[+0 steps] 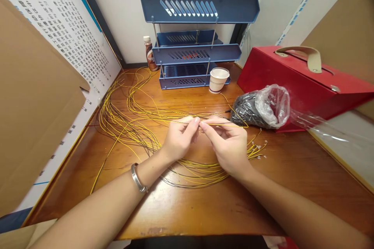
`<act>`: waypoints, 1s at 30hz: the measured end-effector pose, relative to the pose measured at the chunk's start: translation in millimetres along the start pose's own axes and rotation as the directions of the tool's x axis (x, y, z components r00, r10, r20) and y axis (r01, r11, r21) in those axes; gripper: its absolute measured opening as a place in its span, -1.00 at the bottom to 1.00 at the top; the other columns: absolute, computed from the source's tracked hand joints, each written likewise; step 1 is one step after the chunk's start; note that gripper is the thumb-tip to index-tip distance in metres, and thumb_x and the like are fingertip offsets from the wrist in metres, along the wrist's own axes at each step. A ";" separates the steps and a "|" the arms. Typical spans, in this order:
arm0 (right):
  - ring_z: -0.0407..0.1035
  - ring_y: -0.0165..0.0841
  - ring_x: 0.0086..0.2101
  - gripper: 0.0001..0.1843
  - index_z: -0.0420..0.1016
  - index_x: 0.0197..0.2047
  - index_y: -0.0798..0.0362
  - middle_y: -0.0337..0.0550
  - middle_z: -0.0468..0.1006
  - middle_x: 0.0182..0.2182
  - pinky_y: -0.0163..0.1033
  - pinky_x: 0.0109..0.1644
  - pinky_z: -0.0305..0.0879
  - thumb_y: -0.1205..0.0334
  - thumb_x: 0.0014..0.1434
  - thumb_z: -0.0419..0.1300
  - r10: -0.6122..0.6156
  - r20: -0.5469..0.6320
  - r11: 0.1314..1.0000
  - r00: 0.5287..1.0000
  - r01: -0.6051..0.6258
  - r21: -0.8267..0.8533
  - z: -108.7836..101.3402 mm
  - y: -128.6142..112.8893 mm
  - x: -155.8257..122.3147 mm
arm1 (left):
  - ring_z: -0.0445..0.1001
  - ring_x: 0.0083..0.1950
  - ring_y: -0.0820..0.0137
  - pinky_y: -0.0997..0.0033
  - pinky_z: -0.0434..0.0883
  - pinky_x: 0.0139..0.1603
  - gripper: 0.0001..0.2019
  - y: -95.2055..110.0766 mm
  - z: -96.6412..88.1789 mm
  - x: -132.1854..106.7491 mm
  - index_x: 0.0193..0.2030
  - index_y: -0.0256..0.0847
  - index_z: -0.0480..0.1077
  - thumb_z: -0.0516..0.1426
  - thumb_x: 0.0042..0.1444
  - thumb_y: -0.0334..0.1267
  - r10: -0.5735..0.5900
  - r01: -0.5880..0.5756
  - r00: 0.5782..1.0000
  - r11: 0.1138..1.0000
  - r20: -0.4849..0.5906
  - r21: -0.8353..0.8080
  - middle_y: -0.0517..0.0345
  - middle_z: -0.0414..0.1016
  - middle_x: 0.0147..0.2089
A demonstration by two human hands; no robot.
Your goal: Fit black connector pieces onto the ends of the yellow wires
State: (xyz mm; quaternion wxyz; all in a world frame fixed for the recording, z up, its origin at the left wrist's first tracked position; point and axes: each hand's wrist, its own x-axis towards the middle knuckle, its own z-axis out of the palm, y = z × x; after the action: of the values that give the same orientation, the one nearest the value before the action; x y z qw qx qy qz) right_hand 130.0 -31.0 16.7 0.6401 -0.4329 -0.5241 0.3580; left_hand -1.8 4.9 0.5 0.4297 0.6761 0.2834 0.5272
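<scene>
Both hands meet above the middle of the wooden desk [204,202]. My left hand [179,138], with a metal bracelet at the wrist, pinches a thin yellow wire [233,125] between thumb and fingertips. My right hand [228,144] pinches the same wire just to the right, fingertips almost touching the left ones. The wire runs on to the right toward a plastic bag. Under the hands lies a loose tangle of several yellow and dark wires [131,120], with small connector ends [258,149] fanned out at the right.
A clear plastic bag of small black parts [257,109] lies against a red box with a tan handle [304,78]. At the back stand a blue tiered tray rack [195,46], a white paper cup [218,79] and a brown bottle [149,52]. Cardboard [35,105] leans at the left.
</scene>
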 end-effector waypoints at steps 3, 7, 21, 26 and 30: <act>0.37 -0.49 -0.60 -0.92 0.59 -0.30 0.08 -0.18 0.60 -0.48 -0.42 -0.67 0.11 0.27 0.12 0.36 0.013 -0.008 0.998 1.000 -0.013 0.060 -1.4 -1.0 0.4 | 0.24 -0.55 0.55 0.46 0.22 -0.45 -0.47 1.3 -0.2 0.4 -0.61 -0.24 0.28 0.03 0.41 -0.06 -0.001 0.002 1.000 0.999 -0.026 0.043 0.24 0.24 -0.62; 0.27 -0.57 -0.65 -0.94 0.57 -0.34 0.08 -0.24 0.56 -0.51 -0.44 -0.67 0.11 0.28 0.15 0.34 -0.028 -0.017 0.998 0.999 0.029 0.062 -2.8 -0.6 2.6 | 0.24 -0.56 0.55 0.47 0.21 -0.46 -0.46 2.8 0.0 0.5 -0.61 -0.24 0.28 0.03 0.41 -0.05 -0.007 0.009 0.999 0.998 -0.035 0.056 0.24 0.24 -0.63; 0.31 -0.52 -0.63 -0.91 0.57 -0.29 0.08 -0.23 0.58 -0.53 -0.42 -0.64 0.15 0.26 0.14 0.34 0.010 0.005 1.000 1.000 -0.010 0.011 -3.1 0.1 -1.5 | 0.25 -0.54 0.54 0.45 0.23 -0.43 -0.47 3.3 0.4 0.3 -0.61 -0.23 0.27 0.03 0.41 -0.08 -0.009 0.011 0.999 0.998 -0.033 0.062 0.25 0.25 -0.61; 0.42 -0.47 -0.56 -0.95 0.58 -0.33 0.07 -0.20 0.61 -0.49 -0.40 -0.55 0.29 0.29 0.12 0.35 -0.035 -0.028 0.999 0.999 0.035 -0.019 -1.8 -0.1 -0.7 | 0.25 -0.54 0.54 0.44 0.22 -0.43 -0.47 2.5 0.4 -0.1 -0.60 -0.23 0.26 0.03 0.41 -0.07 -0.012 0.014 0.999 0.998 -0.036 0.056 0.25 0.25 -0.61; 0.46 -0.45 -0.52 -0.95 0.61 -0.34 0.08 -0.15 0.64 -0.44 -0.37 -0.53 0.33 0.29 0.12 0.34 -0.034 0.000 0.999 0.999 0.034 -0.032 0.1 1.4 0.3 | 0.25 -0.53 0.53 0.44 0.23 -0.42 -0.49 -0.1 0.3 -1.5 -0.59 -0.22 0.26 0.04 0.40 -0.06 -0.010 0.011 1.000 0.999 -0.029 0.045 0.25 0.25 -0.60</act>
State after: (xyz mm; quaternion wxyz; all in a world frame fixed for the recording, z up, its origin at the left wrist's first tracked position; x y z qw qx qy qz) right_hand 129.9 -30.2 15.5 0.6393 -0.4341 -0.5370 0.3383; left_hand -1.9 3.6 -0.3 0.4129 0.6764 0.3050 0.5282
